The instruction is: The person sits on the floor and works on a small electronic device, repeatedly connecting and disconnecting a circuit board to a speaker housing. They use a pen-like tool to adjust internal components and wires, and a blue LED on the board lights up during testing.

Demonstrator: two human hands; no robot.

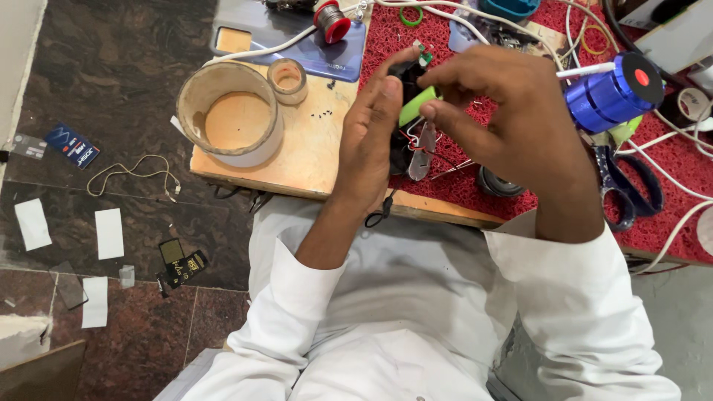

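Note:
My left hand (369, 137) and my right hand (505, 119) are raised together over the wooden board (312, 152). Between them I hold a small black device (407, 78) with a bright green cylindrical cell (416, 105) in it. Thin red and white wires (416, 141) hang below it, with a small green circuit piece (425, 55) at its top. My left hand cups the device from the left with the thumb on top. The fingertips of my right hand pinch the green cell from the right. Most of the device is hidden by my fingers.
A big tape roll (230, 113) and a small one (287, 80) lie on the board, by a blue phone back cover (327, 56) and a red solder spool (331, 21). On the red mat (668, 163): blue cylinder (613, 93), scissors (627, 189), white cables. Paper scraps and a cord lie on the floor.

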